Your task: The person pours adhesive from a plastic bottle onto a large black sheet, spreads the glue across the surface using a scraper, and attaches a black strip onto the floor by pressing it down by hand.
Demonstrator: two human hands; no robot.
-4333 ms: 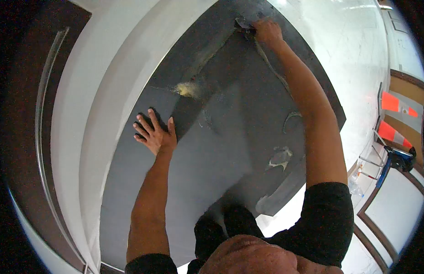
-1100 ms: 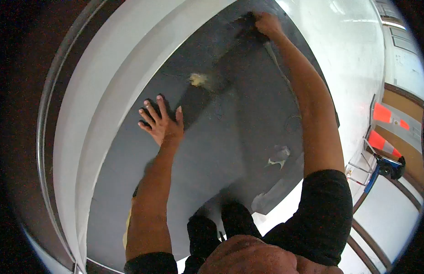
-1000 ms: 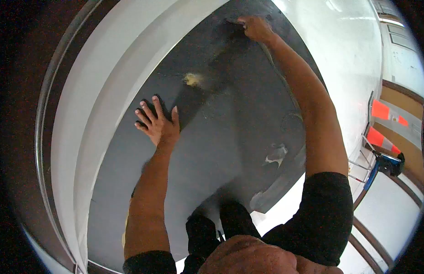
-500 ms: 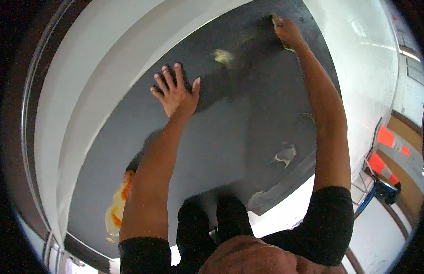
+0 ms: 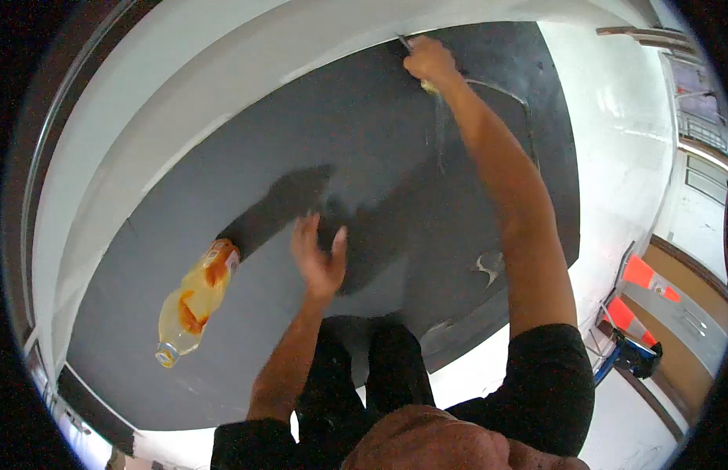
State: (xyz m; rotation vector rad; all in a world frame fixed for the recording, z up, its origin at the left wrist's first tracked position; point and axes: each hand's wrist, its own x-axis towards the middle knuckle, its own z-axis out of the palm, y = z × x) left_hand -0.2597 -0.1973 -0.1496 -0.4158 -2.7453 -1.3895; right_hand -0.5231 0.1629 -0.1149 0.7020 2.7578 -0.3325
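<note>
My right hand (image 5: pixel 431 63) is closed round a thin, dark-edged flat tool (image 5: pixel 404 42) at the far curved edge of the dark grey panel (image 5: pixel 356 117); its exact kind is hidden by the fingers. A yellowish clump (image 5: pixel 429 86) shows just under that hand, with a pale streak trailing from it. Fingers apart and holding nothing, my left hand (image 5: pixel 320 254) appears raised over the middle of the panel, casting a shadow. On the panel's left side lies a clear plastic bottle (image 5: pixel 193 301) with yellowish contents and orange patches.
A wet-looking pale patch (image 5: pixel 489 268) marks the panel's right part. White curved walls (image 5: pixel 614 133) border the panel. At the right stand orange-and-grey striped boards (image 5: pixel 653 286) and a blue-and-black object (image 5: pixel 634 356).
My right hand has moved left along the far edge to the yellowish clump. My left hand has come off the panel and back toward me. The view has shifted, showing more of the bottle.
</note>
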